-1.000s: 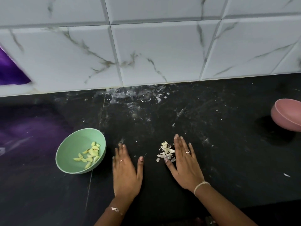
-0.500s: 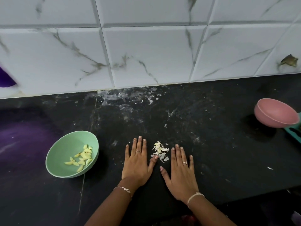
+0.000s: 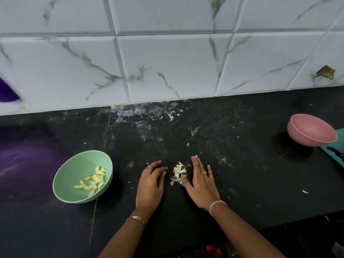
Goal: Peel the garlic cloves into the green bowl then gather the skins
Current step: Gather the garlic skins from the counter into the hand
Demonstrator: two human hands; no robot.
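A green bowl [image 3: 74,172] sits on the black counter at the left, with several peeled yellow garlic cloves [image 3: 93,181] inside. A small pile of pale garlic skins [image 3: 178,174] lies on the counter between my hands. My left hand [image 3: 151,183] rests palm down just left of the pile, its fingers bent inward toward the skins. My right hand [image 3: 202,180] lies flat just right of the pile, fingers straight, its thumb touching the skins. Neither hand holds anything.
A pink bowl [image 3: 310,130] stands at the far right, next to a teal object [image 3: 337,146] at the frame edge. One stray skin flake [image 3: 305,191] lies to the right. A white tiled wall [image 3: 167,62] backs the counter. The counter's front edge runs near my right forearm.
My left hand slid right from near the green bowl to the pile's left side and bent its fingers inward. Both hands have closed in around the skins, which now form a tighter heap.
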